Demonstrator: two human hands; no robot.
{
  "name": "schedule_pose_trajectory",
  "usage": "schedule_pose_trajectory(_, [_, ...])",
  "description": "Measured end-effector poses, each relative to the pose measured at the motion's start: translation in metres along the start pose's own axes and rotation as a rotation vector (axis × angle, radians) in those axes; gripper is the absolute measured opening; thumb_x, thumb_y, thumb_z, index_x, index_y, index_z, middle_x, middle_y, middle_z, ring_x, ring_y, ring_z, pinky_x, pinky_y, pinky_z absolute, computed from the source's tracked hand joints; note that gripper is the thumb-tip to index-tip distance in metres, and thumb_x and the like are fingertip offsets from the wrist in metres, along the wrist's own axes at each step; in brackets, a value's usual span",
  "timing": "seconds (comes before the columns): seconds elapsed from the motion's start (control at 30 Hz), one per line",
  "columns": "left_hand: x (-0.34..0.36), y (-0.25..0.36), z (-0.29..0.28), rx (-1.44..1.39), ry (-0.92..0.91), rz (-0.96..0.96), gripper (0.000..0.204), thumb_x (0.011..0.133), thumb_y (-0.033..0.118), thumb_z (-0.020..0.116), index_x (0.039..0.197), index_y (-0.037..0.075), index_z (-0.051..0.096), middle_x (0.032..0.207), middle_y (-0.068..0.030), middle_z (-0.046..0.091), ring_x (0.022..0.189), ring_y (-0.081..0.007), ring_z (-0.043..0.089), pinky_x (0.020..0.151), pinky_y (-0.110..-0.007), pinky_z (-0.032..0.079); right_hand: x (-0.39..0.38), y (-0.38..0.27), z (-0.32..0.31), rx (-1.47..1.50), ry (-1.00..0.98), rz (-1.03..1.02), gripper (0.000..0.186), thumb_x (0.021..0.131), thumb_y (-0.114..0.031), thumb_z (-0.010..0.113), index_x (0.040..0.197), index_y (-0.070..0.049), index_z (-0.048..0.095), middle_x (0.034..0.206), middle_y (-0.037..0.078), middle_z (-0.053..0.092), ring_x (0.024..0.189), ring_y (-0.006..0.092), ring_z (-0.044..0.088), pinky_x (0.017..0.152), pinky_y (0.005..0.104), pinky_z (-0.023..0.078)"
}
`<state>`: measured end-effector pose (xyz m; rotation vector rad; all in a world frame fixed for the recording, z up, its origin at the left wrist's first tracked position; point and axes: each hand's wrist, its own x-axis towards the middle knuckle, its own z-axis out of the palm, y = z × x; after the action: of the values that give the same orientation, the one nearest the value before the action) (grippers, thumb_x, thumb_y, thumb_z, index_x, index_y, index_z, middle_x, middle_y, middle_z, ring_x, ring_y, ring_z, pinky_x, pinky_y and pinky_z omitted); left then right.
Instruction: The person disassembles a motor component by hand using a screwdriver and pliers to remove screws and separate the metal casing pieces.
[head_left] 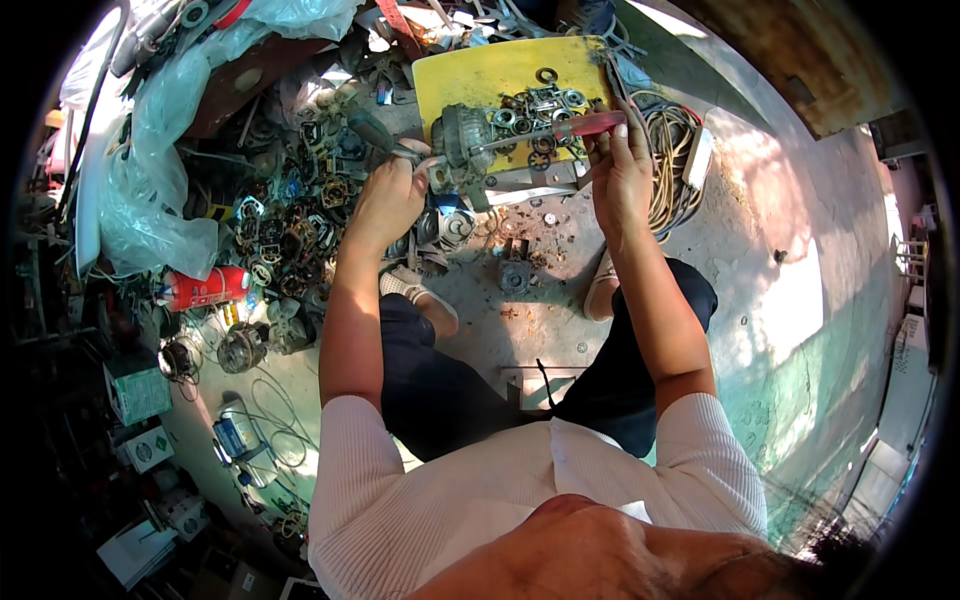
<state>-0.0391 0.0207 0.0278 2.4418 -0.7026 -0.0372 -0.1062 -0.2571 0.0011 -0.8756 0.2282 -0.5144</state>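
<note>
Right of the motor housing (460, 137), my right fingers (621, 152) gripped a red-handled screwdriver (580, 126); at the housing's left, my left fingers (405, 178) curled, their hold unclear.

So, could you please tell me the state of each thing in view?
Ribbed metal housing: left fingers at its edge
Red-handled screwdriver: held in right fingers, shaft against the housing
Yellow board: strewn with loose parts
Cables: coiled
Red canister: lying on its side
Plastic sheet: crumpled
Sandals: worn
</note>
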Motion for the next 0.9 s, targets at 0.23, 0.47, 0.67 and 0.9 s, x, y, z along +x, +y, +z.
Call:
schedule_pose_trajectory(0.23, [-0.001,0.002,-0.002,-0.002,-0.017,-0.033,0.029,0.085,-0.002,0.045,0.113,0.000,0.051,0.097,-0.0256,0.064,0.098,-0.0457,0.059,0.084,-0.047,0.046,-0.005,-0.008,0.010,-0.089,0.138,0.099,0.040,0.104,-0.025,0.047,0.141,-0.010,0.044,0.124,0.005,0.056,0.110,0.0132,0.056,0.096,0.0324,0.047])
schedule_pose_trajectory(0.47, [0.000,0.005,-0.003,-0.014,-0.008,-0.020,0.029,0.085,-0.003,0.045,0.113,0.000,0.052,0.097,-0.0260,0.063,0.097,-0.0461,0.059,0.082,-0.047,0.046,-0.005,-0.001,0.005,-0.020,0.083,0.019,0.038,0.102,-0.023,0.051,0.138,-0.012,0.047,0.122,0.003,0.057,0.109,0.0151,0.058,0.097,0.0344,0.048])
schedule_pose_trajectory(0.67, [0.000,0.001,-0.001,-0.008,-0.003,0.006,0.028,0.085,-0.002,0.045,0.113,-0.001,0.051,0.098,-0.0257,0.062,0.096,-0.0460,0.058,0.082,-0.048,0.046,-0.004,0.000,0.004,-0.062,0.140,0.067,0.037,0.102,-0.022,0.051,0.138,-0.013,0.047,0.122,0.004,0.056,0.109,0.0158,0.058,0.096,0.0385,0.049])
schedule_pose_trajectory(0.9, [-0.001,0.000,-0.001,-0.011,0.007,0.008,0.029,0.084,-0.003,0.046,0.113,0.000,0.052,0.097,-0.0251,0.062,0.095,-0.0456,0.058,0.083,-0.047,0.046,-0.006,-0.004,0.012,-0.049,0.110,0.106,0.042,0.101,-0.022,0.054,0.139,-0.011,0.043,0.118,0.005,0.058,0.106,0.0176,0.061,0.094,0.0358,0.051])
